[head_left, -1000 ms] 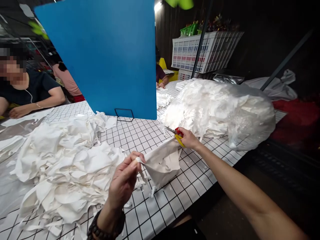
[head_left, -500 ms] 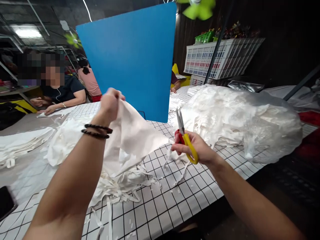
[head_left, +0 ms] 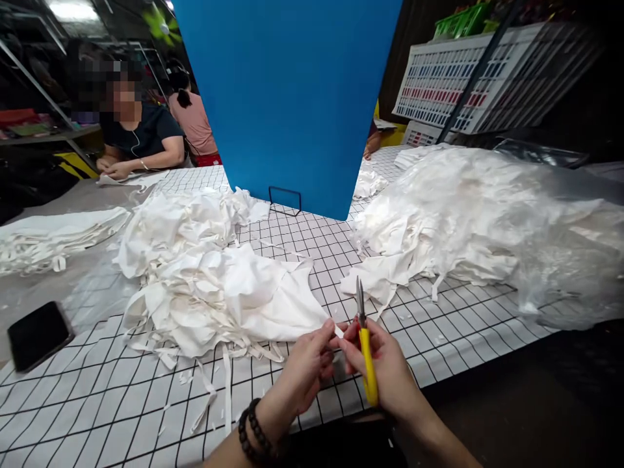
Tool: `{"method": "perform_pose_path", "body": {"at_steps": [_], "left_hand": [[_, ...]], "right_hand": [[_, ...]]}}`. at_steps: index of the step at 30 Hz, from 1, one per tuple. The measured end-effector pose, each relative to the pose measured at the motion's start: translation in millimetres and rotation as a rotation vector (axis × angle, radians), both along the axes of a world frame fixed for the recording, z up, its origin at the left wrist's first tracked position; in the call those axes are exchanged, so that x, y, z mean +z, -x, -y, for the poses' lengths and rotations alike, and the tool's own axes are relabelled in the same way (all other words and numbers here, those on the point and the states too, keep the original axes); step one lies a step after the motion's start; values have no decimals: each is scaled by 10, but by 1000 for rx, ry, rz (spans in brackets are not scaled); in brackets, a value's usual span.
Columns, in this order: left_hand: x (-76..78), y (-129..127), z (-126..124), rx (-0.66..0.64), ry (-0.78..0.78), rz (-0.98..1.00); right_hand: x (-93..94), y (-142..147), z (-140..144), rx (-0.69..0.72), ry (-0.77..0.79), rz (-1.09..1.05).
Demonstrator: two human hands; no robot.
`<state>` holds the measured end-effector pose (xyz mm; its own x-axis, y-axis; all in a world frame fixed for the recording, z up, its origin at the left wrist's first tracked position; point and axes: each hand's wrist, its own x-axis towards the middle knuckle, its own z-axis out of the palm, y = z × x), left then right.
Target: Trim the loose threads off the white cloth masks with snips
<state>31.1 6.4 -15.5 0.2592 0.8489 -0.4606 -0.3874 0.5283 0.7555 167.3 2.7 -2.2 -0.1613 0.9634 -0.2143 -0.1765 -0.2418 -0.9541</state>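
Note:
My right hand (head_left: 385,370) grips yellow-handled scissors (head_left: 364,344), blades shut and pointing up and away. My left hand (head_left: 307,370), with a dark bead bracelet on the wrist, meets it at the near table edge and pinches a small white scrap (head_left: 337,330) between thumb and fingers. Just left of both hands lies a heap of white fabric pieces (head_left: 209,279) with loose strips trailing off it. At the right sits a bigger mound of white fabric (head_left: 463,208), partly inside a clear plastic bag (head_left: 560,260).
The table wears a black-and-white grid cloth (head_left: 312,253). A blue board (head_left: 292,97) stands upright on a wire stand at the middle. A black phone (head_left: 39,335) lies at the left. Another person (head_left: 136,130) sits at the far left; white crates (head_left: 468,84) stand behind.
My left hand dropped the large white piece onto the left heap and came down to the right hand. The scissors moved toward me, and the view tilted down.

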Motion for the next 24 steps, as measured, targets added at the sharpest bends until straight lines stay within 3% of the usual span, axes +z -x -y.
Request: {"method": "perform_pose_path", "body": {"at_steps": [4,8,10,14,16,19,22,24], "left_hand": [[-16,-83,50,273,23,184],[52,5,201,342,74,225],[85,52,302,349,104,228],[135,109,449,364,100,190],[143,125,477,395,83,166],[123,144,466,500,14,110],[97,161,418,613,-139,-78],[96,171,382,654,-242,-202]], "right_hand": [[-49,-135,58,57,-4,145],[-70,-223,-144,-15,-182,243],[-46,-159,-290,106,-291,236],[7,108,-551,522,-359,206],[17,234,-633,593,-349,170],[9,367,-656,380,-375,96],[-42,457,-560,124,-409,82],[-101,505,-466,47,-382,96]]}}
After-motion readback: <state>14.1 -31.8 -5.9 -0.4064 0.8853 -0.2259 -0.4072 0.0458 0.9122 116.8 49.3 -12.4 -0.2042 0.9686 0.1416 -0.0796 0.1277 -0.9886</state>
